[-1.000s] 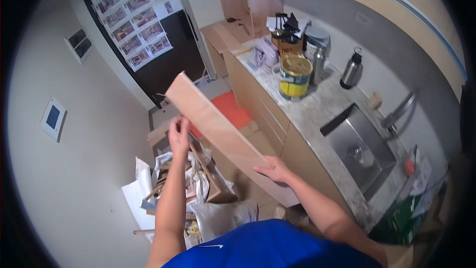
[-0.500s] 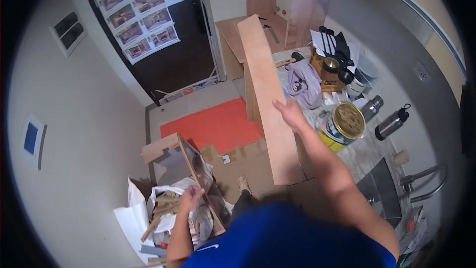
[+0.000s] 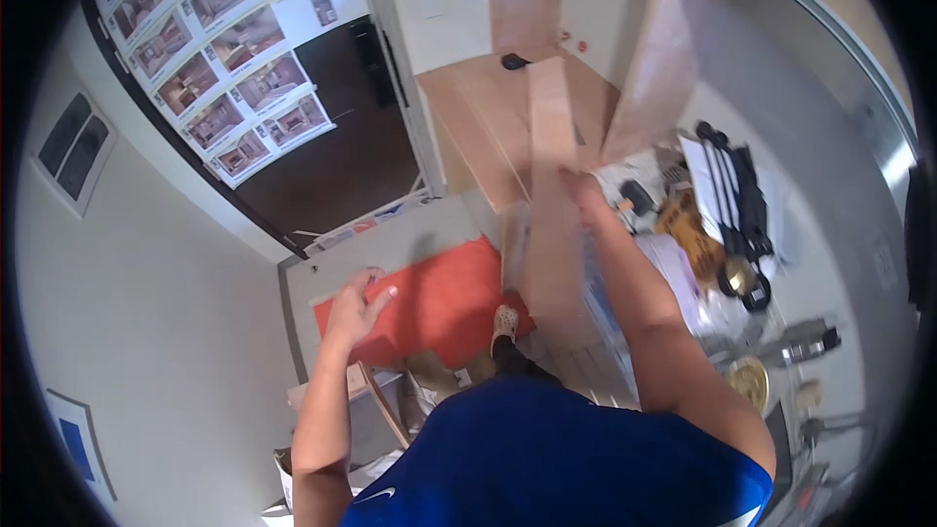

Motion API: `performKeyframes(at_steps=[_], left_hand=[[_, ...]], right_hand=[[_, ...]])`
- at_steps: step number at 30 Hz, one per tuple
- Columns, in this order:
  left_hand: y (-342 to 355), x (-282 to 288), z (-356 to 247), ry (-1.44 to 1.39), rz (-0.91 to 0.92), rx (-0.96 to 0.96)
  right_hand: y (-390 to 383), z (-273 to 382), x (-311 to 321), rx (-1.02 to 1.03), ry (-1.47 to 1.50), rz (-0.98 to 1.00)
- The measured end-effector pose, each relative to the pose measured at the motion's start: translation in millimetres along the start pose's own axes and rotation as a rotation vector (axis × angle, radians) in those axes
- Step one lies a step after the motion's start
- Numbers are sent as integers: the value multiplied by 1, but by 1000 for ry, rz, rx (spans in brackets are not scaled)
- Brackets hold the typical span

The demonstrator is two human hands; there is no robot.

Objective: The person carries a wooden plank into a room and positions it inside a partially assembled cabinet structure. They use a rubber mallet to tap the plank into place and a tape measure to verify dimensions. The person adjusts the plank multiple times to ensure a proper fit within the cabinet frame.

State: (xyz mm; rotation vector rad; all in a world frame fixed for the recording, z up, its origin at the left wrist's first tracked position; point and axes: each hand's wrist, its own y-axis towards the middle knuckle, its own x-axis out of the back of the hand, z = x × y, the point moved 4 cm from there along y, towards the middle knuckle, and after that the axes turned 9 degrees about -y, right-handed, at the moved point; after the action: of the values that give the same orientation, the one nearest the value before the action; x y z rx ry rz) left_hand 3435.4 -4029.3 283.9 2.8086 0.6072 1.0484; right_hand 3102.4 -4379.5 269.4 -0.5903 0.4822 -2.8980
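Fingers of my right hand (image 3: 583, 185) are gripping a long pale wooden plank (image 3: 552, 205), plain and smooth, standing nearly upright beside the cluttered counter (image 3: 830, 263). My left hand (image 3: 356, 304) is hanging spread and released above the orange mat (image 3: 444, 298).

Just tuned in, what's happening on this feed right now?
A person in a blue shirt is carrying a long wooden plank with the right hand, holding it out in front above the floor beside a cluttered countertop. The left hand is free, fingers spread, over an orange mat. A foot stands on the mat's edge.
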Motion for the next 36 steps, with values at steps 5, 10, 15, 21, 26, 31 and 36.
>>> performKeyframes(at_steps=[5, 10, 15, 21, 26, 31, 36], left_hand=[[191, 33, -24, 192, -157, -287], [383, 81, -28, 221, -316, -193], [635, 90, -30, 449, -347, -528], [848, 54, 52, 585, -236, -178], [898, 37, 105, 724, -587, -402], [904, 29, 115, 686, -681, -416], [910, 29, 112, 664, -707, -410]], right_hand=[[234, -68, 29, 134, 341, -22], [264, -29, -21, -4, 101, 35], [272, -27, -16, -111, 204, -114], [235, 1, 16, -115, -78, -287], [187, 36, 14, -155, 49, -296], [164, 36, -1, -329, -55, -270], [147, 8, -7, -10, -80, -357]])
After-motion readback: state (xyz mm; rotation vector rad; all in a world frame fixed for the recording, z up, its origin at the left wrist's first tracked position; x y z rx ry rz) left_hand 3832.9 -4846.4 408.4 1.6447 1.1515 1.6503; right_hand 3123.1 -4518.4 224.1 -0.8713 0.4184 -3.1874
